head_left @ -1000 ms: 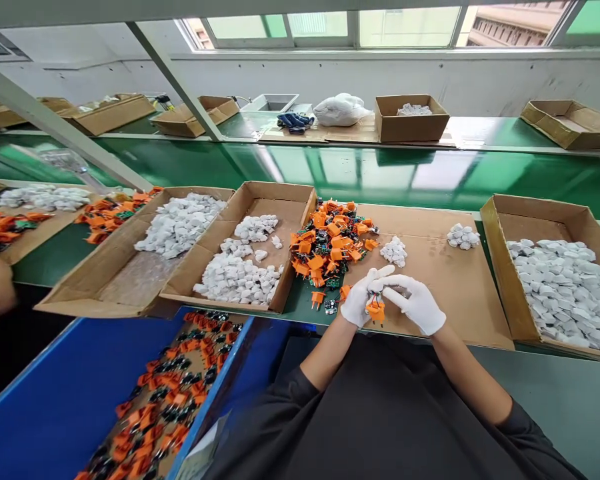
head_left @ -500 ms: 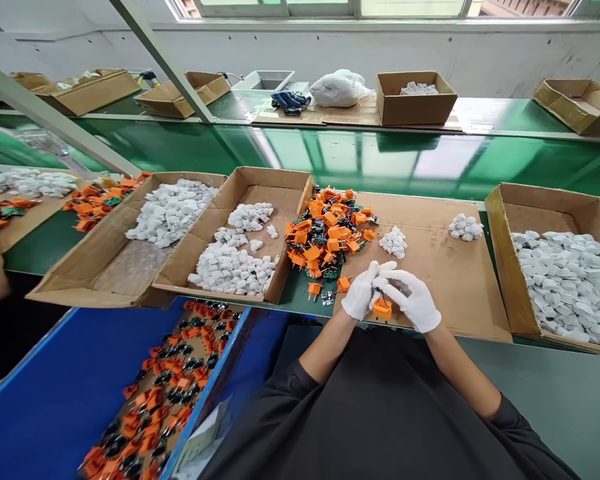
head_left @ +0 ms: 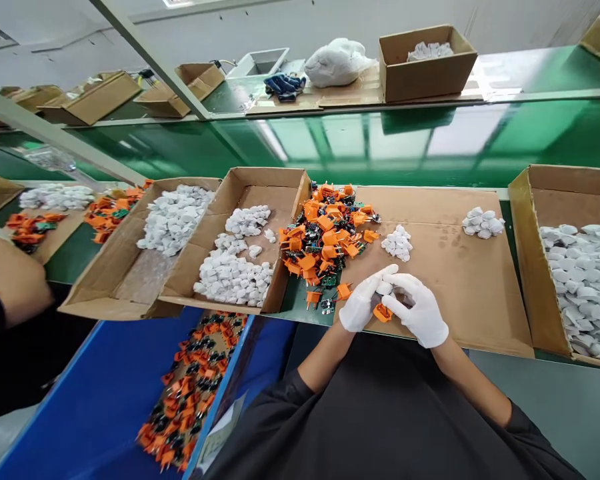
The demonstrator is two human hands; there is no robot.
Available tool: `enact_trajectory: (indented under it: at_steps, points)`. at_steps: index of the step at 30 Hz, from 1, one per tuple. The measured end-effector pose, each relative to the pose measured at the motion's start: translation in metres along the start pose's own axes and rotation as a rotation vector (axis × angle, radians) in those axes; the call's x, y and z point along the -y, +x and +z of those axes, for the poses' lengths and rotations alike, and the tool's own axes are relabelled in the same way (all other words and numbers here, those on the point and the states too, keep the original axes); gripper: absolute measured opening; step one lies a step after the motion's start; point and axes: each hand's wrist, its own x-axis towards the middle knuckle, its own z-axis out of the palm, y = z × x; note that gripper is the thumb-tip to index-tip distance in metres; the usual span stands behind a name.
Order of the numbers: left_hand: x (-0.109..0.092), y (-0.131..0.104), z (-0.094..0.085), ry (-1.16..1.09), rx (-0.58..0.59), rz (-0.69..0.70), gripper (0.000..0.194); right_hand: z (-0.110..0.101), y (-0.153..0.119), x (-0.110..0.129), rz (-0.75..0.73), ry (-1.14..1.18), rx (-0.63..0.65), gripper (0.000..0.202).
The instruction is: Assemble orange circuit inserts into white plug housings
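Note:
In front of my body, my left hand [head_left: 363, 301] and my right hand [head_left: 420, 310], both in white gloves, meet with fingers closed in a pinch. An orange plug housing [head_left: 383, 313] sits low between them, its open side showing. Just above it, a small white rounded piece [head_left: 385, 288] is between my fingertips. The fingers partly cover both parts, so which hand bears which is hard to see. Left of my hands lies a heap of orange plugs with circuit boards [head_left: 325, 233]. Beyond my fingers is a small pile of white pieces [head_left: 397, 243].
Cardboard [head_left: 460, 280] covers the bench below my hands, with another white pile [head_left: 483, 223] on it. Open boxes of white pieces stand left [head_left: 285, 293] and right [head_left: 535, 253]. A blue bin [head_left: 80, 413] of orange parts sits lower left, beside another person's arm [head_left: 17, 273].
The orange housing has turned from prongs down to showing its open side, and a white piece now shows above it. My hands stay close together. The camera view has shifted.

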Motion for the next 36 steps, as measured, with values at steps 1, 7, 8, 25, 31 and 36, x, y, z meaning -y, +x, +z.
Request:
enact_trajectory:
  at_steps: [1,7,8,25,31,36]
  points:
    - [-0.001,0.0,0.0,-0.008,0.016,-0.029,0.037,-0.001,0.001,0.001,-0.025,-0.016,0.004,0.031]
    - [-0.002,0.005,-0.007,-0.138,0.117,-0.151,0.046,-0.01,-0.002,0.001,0.046,0.17,0.077,0.034]
    - [-0.002,0.007,-0.009,-0.157,0.147,-0.182,0.053,-0.011,-0.003,0.001,0.083,0.224,0.081,0.034]
    - [-0.004,0.011,-0.001,-0.021,-0.029,-0.101,0.059,-0.004,0.016,0.015,0.092,0.064,0.041,0.019]
    - [-0.005,0.003,0.002,0.154,-0.084,-0.005,0.055,-0.003,0.01,0.01,0.12,0.113,0.031,0.024]
    - [0.0,0.003,0.001,0.155,-0.052,0.008,0.051,-0.003,0.009,0.011,0.194,0.192,0.015,0.017]
